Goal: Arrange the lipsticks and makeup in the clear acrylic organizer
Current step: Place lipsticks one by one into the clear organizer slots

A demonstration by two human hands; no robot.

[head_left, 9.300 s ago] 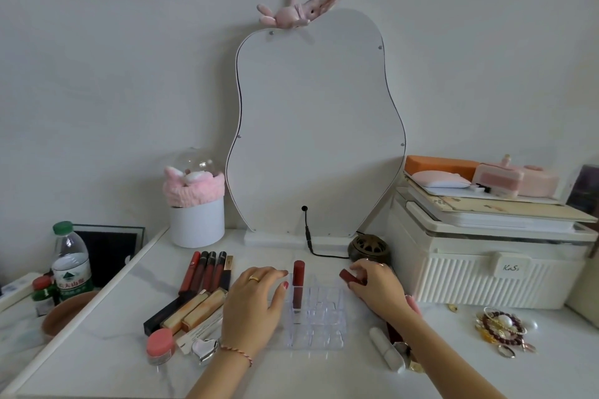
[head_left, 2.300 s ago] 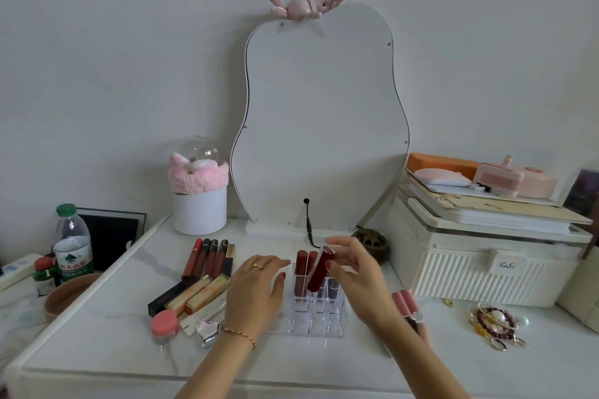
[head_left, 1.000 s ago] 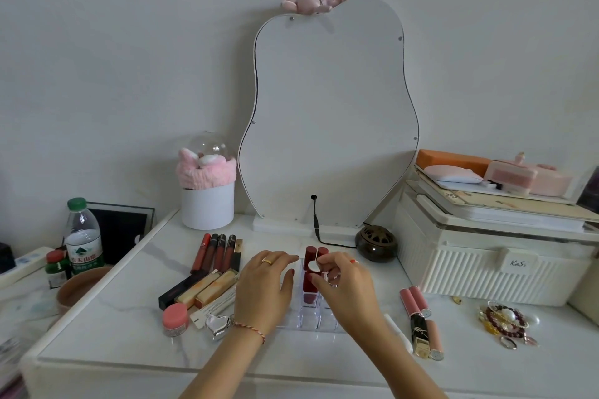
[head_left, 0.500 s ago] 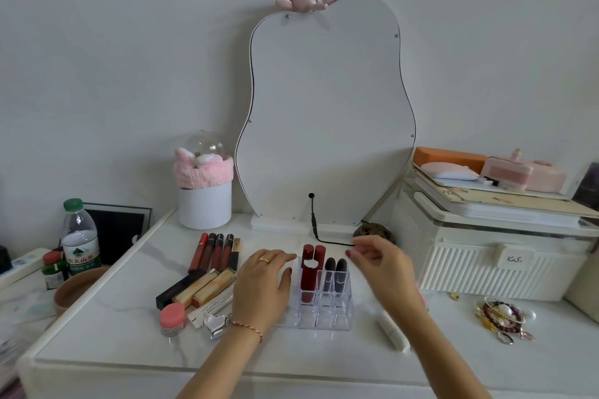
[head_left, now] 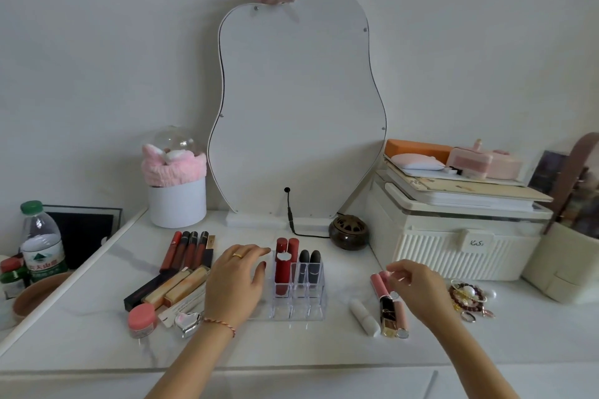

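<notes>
The clear acrylic organizer (head_left: 299, 309) stands at the middle of the white tabletop. Two red lipsticks (head_left: 284, 264) and two dark lipsticks (head_left: 309, 264) stand upright in its back row. My left hand (head_left: 235, 283) rests against the organizer's left side, fingers relaxed. My right hand (head_left: 418, 288) hovers to the right, its loosely curled fingertips at the far end of a pink lip gloss tube (head_left: 377, 283). A black-and-gold lipstick (head_left: 387, 312), another pink tube (head_left: 402, 317) and a white tube (head_left: 364, 317) lie beside it.
Left of my hand lie dark-red lip glosses (head_left: 188, 249), gold tubes (head_left: 181, 288), a pink jar (head_left: 141, 319) and a silver heart case (head_left: 188, 322). A mirror (head_left: 298, 107), a brown burner (head_left: 348, 232), a white storage box (head_left: 453, 246), a bracelet (head_left: 468, 296) and a water bottle (head_left: 40, 243) surround the work area.
My right hand let go of a lipstick standing in the organizer and moved right to the pink tubes. Several lipsticks have been added since the oldest frame. My left hand stayed put.
</notes>
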